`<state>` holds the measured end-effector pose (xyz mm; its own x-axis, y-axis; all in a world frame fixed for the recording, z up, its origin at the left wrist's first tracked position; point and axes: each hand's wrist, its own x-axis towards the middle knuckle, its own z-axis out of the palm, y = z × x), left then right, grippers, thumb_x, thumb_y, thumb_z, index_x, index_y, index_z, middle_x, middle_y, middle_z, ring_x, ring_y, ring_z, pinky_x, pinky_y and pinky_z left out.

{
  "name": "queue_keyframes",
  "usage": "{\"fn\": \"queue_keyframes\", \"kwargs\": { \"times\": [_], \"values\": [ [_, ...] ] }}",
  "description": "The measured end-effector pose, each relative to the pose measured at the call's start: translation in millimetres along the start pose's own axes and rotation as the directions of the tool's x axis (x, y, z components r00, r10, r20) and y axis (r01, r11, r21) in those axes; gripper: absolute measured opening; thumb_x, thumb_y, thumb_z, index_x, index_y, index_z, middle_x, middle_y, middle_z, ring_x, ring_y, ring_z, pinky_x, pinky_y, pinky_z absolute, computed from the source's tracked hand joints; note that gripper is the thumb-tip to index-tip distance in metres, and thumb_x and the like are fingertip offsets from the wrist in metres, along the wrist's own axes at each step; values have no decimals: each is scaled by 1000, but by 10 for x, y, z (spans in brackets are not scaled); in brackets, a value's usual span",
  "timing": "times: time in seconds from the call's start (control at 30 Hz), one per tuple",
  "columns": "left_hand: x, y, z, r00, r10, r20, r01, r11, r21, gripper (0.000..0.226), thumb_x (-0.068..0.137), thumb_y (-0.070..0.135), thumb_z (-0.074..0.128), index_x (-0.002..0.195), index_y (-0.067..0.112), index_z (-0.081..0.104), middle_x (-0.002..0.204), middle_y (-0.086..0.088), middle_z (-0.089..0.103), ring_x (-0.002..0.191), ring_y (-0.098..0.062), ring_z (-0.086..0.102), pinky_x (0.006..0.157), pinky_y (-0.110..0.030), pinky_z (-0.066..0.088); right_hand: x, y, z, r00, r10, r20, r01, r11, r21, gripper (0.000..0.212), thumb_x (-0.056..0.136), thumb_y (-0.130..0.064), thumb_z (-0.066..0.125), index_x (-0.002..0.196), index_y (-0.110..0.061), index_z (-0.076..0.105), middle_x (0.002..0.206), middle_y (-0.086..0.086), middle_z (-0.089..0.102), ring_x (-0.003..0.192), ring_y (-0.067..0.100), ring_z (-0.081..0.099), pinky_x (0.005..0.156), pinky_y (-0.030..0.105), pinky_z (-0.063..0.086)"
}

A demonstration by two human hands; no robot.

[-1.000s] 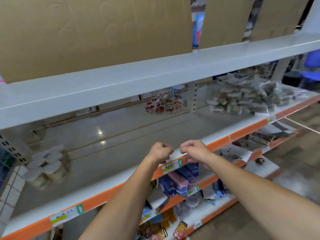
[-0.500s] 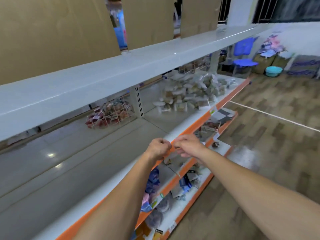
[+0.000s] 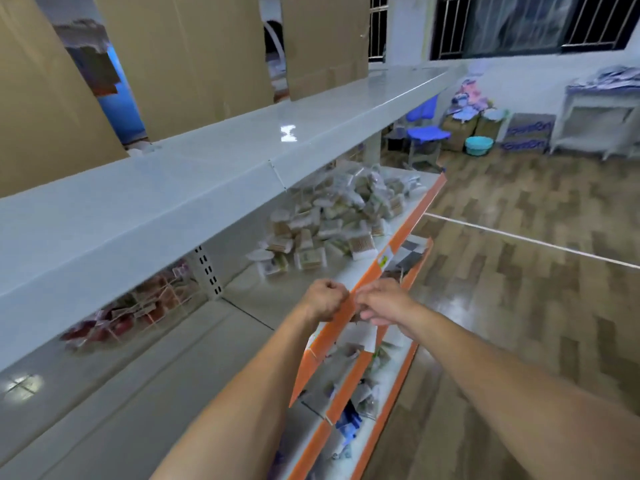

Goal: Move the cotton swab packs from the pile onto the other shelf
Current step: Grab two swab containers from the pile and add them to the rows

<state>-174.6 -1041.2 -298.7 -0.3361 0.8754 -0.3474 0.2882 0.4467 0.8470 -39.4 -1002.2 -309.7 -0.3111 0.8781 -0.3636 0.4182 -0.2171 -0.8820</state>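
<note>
Orange trim point(image 3: 398, 252) runs along the front edge of the white shelf point(image 3: 263, 299), and both hands meet right over it: the left hand point(image 3: 323, 299) is curled into a loose fist and the right hand point(image 3: 384, 303) has its fingers bent toward it, though I cannot tell whether either pinches anything. Cotton swab packs point(image 3: 332, 216) lie heaped in a pile farther along that shelf, well apart from the hands, under the upper white shelf point(image 3: 207, 168).

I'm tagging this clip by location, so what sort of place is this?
Probably a small shop or mock store: tiered shelves with an orange price strip, a pile of cotton swab packs, and boxed stock against the far wall.
</note>
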Motion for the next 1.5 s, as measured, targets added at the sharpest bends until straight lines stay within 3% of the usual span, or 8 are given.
{"fn": "queue_keyframes", "kwargs": {
  "times": [0.4,0.63,0.77,1.0,1.1,1.2,1.4,1.5],
  "values": [
    [1187,534,342,1000,26,6,-26,1000,-2,5,90,17,58,94,18,61,89,-6,61,77,-20,54,62,-25,43,1176,-216,-602,999,-45,15,44,998,43,15,89,-14,66,104,-18,67,87,7,69,72,13,65,63,24,54],
    [1819,741,564,992,-35,-120,29,998,-50,14,89,24,63,101,18,65,90,-4,66,75,-16,57,62,-24,46,2076,-358,-1014,988,-106,113,116,989,-87,10,84,-18,68,88,-26,66,88,6,72,80,19,70,77,34,60],
    [2010,812,700,972,-104,-210,79,989,-126,15,90,21,62,104,17,64,94,-7,67,81,-18,59,61,-25,45,2444,-484,-1188,976,-139,166,164,975,-148,8,81,-20,70,82,-27,67,77,0,72,73,16,69,67,30,57],
    [2114,870,702,884,-159,-441,102,984,-149,12,91,13,61,103,13,64,100,-14,68,86,-26,64,69,-31,51,2816,-648,-1233,934,-170,314,250,939,-236,10,79,-20,66,88,-17,70,88,10,72,88,27,69,85,45,58],
    [2085,810,589,835,-115,-538,149,989,20,16,92,17,59,106,11,63,105,-10,69,98,-28,66,82,-34,51,2897,-681,-1139,911,-192,366,293,924,-244,7,78,-19,69,85,-18,69,91,11,72,92,30,70,82,45,58],
    [2059,724,458,694,14,-720,194,959,206,14,89,20,58,99,12,63,103,-7,68,101,-28,63,82,-32,47,3031,-766,-938,868,-219,446,376,876,-303,23,84,-16,69,107,-14,70,101,8,67,91,25,64,84,40,55],
    [2190,396,153,569,0,-823,379,888,261,59,85,43,67,136,19,49,128,-14,59,124,-32,48,106,-40,35,3197,-939,-560,817,-387,427,546,757,-359,39,85,-20,68,123,-16,62,118,6,67,106,24,63,80,27,46],
    [2318,300,76,649,-107,-753,452,851,268,83,78,42,71,147,18,32,140,-17,49,131,-35,45,109,-43,34,3269,-888,-440,742,-535,405,669,634,-388,52,84,-20,70,133,-10,55,126,9,64,114,29,61,89,31,48]
  ]
}}
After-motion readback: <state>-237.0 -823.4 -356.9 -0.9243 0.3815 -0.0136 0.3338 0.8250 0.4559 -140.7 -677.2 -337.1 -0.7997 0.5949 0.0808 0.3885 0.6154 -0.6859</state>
